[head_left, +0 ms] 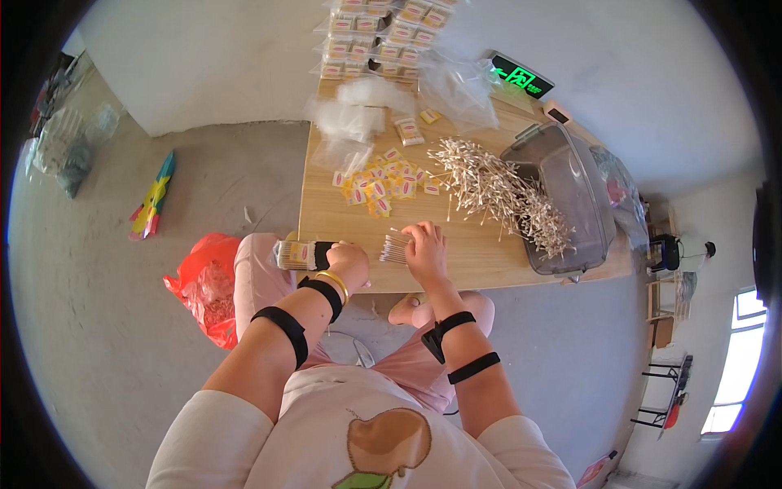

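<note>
At the table's front edge, the curled fingers of my right hand (427,251) grip the end of a small row of cotton swabs (394,248). To its left, my left hand (349,262) is closed in a loose fist; its fingertips are hidden. Against that hand's outer side sits a black piece (323,255), beside a clear pack of cotton swabs (295,255) at the table's left front corner. Beyond both hands lie scattered yellow-and-white printed cards (379,186). A big heap of loose cotton swabs (497,191) spills from a grey clear plastic bin (582,196) tipped on its side.
Stacked swab packs (358,45) stand at the wooden table's (326,218) far end, near clear plastic bags (358,114) and a single filled pack (409,131). A lit green sign (521,76) leans by the wall. A red plastic bag (213,285) is beside my left leg.
</note>
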Demonstrator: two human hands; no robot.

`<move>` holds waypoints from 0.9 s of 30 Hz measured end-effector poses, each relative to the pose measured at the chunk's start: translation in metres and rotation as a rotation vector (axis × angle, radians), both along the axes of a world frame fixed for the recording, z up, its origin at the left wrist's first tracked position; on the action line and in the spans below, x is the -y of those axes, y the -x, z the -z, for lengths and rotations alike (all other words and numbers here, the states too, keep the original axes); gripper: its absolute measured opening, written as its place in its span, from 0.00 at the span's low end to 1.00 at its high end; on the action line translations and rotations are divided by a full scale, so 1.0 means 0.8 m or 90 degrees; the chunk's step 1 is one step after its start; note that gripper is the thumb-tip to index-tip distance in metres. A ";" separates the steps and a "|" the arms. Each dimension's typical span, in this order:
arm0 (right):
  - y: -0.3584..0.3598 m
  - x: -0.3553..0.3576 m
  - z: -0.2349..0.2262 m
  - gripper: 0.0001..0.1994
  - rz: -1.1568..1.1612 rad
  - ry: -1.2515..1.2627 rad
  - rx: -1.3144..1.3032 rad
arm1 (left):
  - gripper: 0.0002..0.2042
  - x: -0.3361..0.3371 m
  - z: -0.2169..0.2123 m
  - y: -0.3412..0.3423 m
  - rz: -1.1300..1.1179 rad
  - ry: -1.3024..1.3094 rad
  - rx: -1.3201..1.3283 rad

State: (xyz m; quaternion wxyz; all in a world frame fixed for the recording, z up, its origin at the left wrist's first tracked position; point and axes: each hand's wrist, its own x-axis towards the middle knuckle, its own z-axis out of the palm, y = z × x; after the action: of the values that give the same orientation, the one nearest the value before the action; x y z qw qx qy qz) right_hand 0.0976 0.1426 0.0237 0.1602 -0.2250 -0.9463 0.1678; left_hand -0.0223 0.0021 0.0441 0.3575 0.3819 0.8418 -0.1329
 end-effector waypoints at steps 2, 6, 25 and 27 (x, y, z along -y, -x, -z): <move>0.001 -0.001 0.003 0.14 -0.010 0.020 -0.027 | 0.43 0.003 0.003 0.001 0.002 -0.011 -0.006; -0.011 0.002 0.009 0.17 -0.029 0.020 -0.007 | 0.41 0.022 -0.001 0.002 0.027 -0.113 -0.001; -0.050 0.040 0.044 0.41 -0.043 -0.059 0.072 | 0.49 0.012 0.062 -0.044 0.178 -0.450 -0.243; -0.050 0.043 0.038 0.39 -0.046 -0.028 0.060 | 0.48 0.015 0.058 -0.041 0.178 -0.449 -0.215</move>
State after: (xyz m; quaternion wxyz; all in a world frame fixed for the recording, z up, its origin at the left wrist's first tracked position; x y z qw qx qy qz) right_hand 0.1374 0.1083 -0.0068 0.1143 -0.1945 -0.9639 0.1417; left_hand 0.0108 -0.0095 -0.0023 0.0399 0.5648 0.8224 0.0558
